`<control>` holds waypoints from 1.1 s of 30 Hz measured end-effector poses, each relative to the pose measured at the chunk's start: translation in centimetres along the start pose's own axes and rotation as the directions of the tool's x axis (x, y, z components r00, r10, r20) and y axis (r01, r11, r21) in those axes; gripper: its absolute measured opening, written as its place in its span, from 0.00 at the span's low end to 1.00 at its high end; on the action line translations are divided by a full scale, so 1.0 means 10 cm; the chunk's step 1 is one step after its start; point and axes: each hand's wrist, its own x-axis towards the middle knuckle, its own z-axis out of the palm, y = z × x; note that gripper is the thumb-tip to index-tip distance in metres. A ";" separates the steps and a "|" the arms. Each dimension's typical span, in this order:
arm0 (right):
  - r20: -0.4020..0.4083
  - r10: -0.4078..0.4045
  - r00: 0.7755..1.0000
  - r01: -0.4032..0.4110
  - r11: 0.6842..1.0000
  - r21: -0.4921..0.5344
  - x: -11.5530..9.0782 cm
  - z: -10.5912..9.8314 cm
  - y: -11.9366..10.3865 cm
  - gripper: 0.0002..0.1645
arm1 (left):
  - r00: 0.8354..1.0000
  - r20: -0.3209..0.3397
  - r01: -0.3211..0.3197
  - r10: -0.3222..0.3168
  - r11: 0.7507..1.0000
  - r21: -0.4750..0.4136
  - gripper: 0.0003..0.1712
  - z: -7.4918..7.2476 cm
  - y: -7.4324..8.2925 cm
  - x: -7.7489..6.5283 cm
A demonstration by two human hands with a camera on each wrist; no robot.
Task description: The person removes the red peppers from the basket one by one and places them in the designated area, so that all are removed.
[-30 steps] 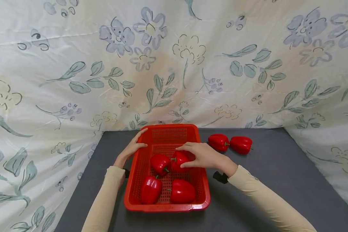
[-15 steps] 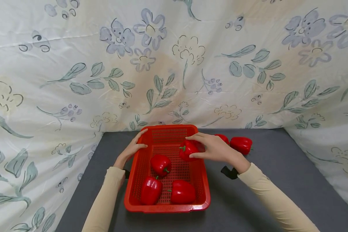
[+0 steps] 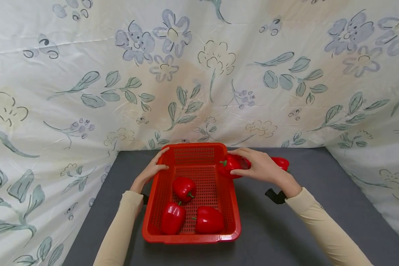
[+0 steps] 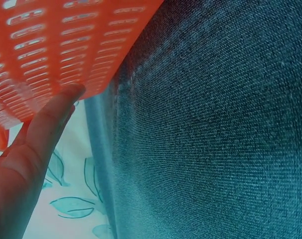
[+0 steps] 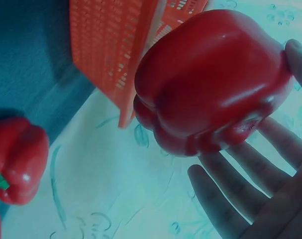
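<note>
Tabletop pepper (image 3: 282, 163) partly hidden behind right grip (image 3: 262, 166), sleeves (image 3: 329, 226) cropped below

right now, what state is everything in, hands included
Basket: upright
Far basket pepper: lying, stem on
Near left basket pepper: lying, stem on
Near right basket pepper: lying, stem on
Held pepper: raised, stem on
Left hand: gripping basket rim
Right hand: gripping held pepper
Table pepper near basket: lying, stem on
Other table pepper: lying, partly hidden
Cloth: hanging, creased
</note>
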 end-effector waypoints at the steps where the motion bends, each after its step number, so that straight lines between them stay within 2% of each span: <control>1: -0.002 0.006 1.000 -0.006 1.000 0.001 -0.01 -0.01 0.02 0.41 | 1.000 0.000 0.001 -0.001 1.000 0.001 0.43 0.00 0.00 0.00; 12: -0.042 0.017 0.999 -0.019 0.999 -0.038 -0.12 -0.06 0.23 0.41 | 1.000 0.002 0.007 -0.007 1.000 0.004 0.43 -0.01 0.00 0.02; 23: -0.060 0.108 0.992 -0.110 0.993 -0.044 -0.24 -0.10 0.48 0.41 | 1.000 0.006 -0.010 0.010 1.000 -0.015 0.43 -0.01 -0.01 0.03; 33: -0.097 0.165 0.982 -0.175 0.979 -0.102 -0.33 -0.11 0.67 0.43 | 1.000 -0.027 -0.014 0.014 1.000 0.017 0.42 -0.07 -0.21 0.12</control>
